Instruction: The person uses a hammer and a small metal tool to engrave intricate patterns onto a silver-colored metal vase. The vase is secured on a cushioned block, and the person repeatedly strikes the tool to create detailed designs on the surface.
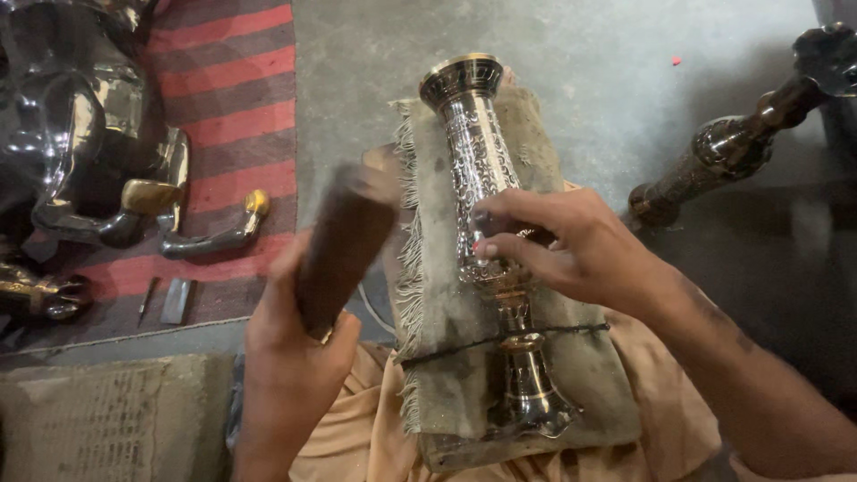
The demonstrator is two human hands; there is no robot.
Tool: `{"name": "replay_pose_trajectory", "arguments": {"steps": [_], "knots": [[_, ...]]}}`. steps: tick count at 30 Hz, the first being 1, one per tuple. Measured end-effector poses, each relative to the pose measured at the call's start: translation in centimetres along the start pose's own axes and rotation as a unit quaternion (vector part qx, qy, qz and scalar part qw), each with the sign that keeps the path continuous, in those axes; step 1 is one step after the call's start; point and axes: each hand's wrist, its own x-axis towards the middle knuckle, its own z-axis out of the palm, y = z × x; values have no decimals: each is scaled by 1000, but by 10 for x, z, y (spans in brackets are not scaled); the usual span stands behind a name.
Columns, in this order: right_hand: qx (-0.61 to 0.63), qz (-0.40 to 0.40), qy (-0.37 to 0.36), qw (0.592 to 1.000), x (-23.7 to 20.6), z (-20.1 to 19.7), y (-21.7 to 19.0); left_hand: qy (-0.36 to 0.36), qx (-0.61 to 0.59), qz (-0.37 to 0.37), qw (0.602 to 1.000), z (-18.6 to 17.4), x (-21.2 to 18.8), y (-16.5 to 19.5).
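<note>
Polished metal figures (85, 134) are lying at far left on a red striped rug (232, 80). The left hand (286, 357) is wrapping its grip fully around a dark, blurred wooden handle (344, 245). Beside it, an engraved brass vase (486, 205) is lying lengthwise on a frayed cloth pad (446, 303) over the lap. The right hand (571, 245) is pressing fingers on the vase's middle, its grip loosely curled. A dark turned metal stem (732, 147) is resting on the floor at right.

Left hand (290, 344) raised, fist closed; right hand (571, 245) pressing down, fingers curled.
</note>
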Motion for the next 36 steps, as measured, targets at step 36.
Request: {"name": "replay_pose_trajectory", "arguments": {"steps": [36], "knots": [[57,-118,9,991,-2,7,22,16,267,123,956,0,12,11]]}}
